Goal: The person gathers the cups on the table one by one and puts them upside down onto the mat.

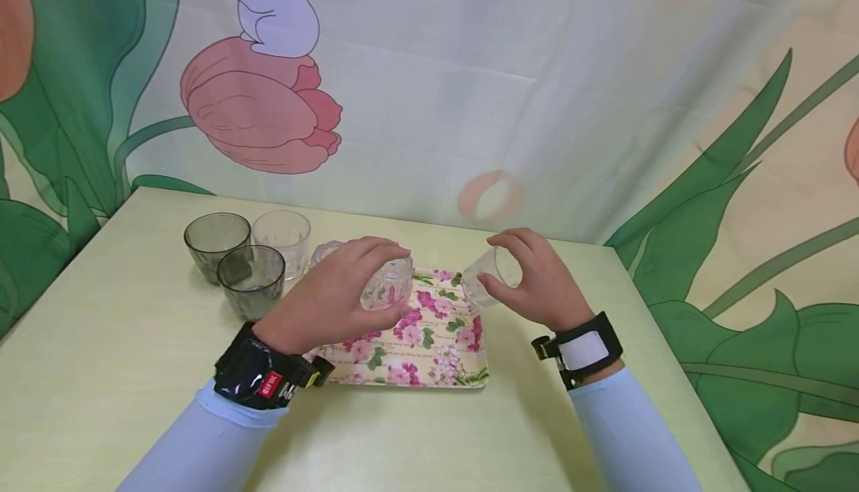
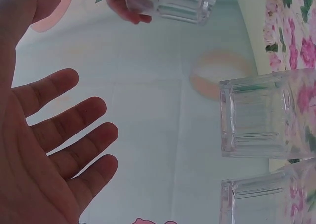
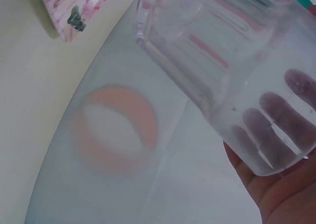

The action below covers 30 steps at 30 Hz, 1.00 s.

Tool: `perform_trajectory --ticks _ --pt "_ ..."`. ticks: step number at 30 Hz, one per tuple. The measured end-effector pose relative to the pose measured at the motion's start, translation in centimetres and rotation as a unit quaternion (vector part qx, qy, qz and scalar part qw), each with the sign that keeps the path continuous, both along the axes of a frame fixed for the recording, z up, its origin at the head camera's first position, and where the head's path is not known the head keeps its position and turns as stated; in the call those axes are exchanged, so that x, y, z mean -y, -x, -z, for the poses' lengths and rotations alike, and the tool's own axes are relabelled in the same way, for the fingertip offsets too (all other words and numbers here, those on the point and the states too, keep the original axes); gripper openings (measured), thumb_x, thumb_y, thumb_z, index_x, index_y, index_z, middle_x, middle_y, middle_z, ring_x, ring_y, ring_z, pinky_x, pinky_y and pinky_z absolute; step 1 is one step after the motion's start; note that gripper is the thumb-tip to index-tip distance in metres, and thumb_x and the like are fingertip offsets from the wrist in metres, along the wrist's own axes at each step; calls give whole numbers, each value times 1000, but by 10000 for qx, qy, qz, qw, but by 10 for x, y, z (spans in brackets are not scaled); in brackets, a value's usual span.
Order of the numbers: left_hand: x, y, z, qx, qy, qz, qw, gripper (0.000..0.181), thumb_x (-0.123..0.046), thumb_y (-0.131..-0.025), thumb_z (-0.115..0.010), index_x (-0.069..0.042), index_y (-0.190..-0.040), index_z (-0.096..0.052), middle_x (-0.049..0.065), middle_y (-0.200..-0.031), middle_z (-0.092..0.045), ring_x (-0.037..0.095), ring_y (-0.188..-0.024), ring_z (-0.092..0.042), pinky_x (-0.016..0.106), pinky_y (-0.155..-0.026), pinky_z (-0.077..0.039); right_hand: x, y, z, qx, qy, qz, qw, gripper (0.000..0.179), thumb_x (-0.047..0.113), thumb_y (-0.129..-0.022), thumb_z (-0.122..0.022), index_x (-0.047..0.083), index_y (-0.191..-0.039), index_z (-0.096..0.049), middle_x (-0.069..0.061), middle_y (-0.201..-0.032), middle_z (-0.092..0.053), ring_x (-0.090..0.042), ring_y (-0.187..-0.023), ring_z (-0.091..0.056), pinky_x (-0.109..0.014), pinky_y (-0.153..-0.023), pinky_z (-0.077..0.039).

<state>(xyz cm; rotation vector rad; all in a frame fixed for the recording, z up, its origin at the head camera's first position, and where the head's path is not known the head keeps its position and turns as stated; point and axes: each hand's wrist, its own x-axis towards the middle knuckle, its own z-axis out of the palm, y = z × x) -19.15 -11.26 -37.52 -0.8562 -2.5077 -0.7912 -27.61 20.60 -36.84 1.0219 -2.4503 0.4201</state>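
Note:
My right hand [image 1: 537, 279] grips a clear glass [image 1: 475, 283] near its wide rim, just off the right edge of the flowered tray [image 1: 429, 358]. The glass is tilted, its thick faceted base [image 3: 173, 36] pointing away from the palm. Over the tray, my left hand [image 1: 342, 291] is spread and holds nothing; its fingers [image 2: 74, 130] are apart in the left wrist view. Beside it, two clear glasses stand bottom up on the tray, one glass [image 2: 254, 117] next to the other glass [image 2: 256, 199]. In the head view the left hand partly covers them.
Left of the tray stand two smoky grey glasses, a rear one [image 1: 215, 238] and a front one [image 1: 251, 287], with a clear glass [image 1: 282, 242] beside them, all mouth up. A printed curtain [image 1: 429, 104] hangs behind the pale table [image 1: 376, 440].

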Motion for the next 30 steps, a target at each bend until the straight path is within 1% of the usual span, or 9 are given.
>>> perform_trajectory --ticks 5,10,18,26,30 --pt "0 -1 -1 31 15 24 10000 68 -53 -87 -70 -16 -142 -53 4 -141 -55 23 -131 -52 44 -110 -44 5 -5 -4 -233 137 -177 9995 49 40 -86 -72 10 -124 -64 -6 -124 -61 -23 -114 -58 -42 -96 -52" --pt "0 -1 -1 76 9 39 10000 69 -53 -87 -71 -16 -142 -53 5 -141 -54 24 -131 -52 44 -109 -45 11 -13 -10 -386 309 -417 9979 49 39 -86 -73 9 -123 -64 -6 -123 -61 -23 -114 -58 -42 -97 -52" --pt "0 -1 0 83 -31 23 10000 67 -52 -87 -71 -17 -142 -53 4 -142 -54 24 -132 -51 46 -109 -45 22 -20 -16 -459 464 -657 9957 50 41 -87 -70 9 -124 -63 -6 -124 -60 -21 -116 -56 -39 -100 -50" --pt "0 -1 0 45 -33 47 10000 68 -50 -86 -73 -15 -141 -53 5 -142 -54 24 -132 -51 45 -110 -44 28 -25 -19 -531 669 -901 9923 51 42 -88 -68 7 -124 -63 -8 -122 -60 -23 -117 -56 -40 -101 -49" --pt "0 -2 0 119 -49 61 9999 68 -50 -87 -73 -16 -142 -53 4 -142 -54 24 -132 -51 45 -109 -45 31 -27 -20 -533 755 -993 9908 52 45 -89 -65 6 -124 -62 -9 -122 -59 -23 -117 -56 -40 -101 -49"
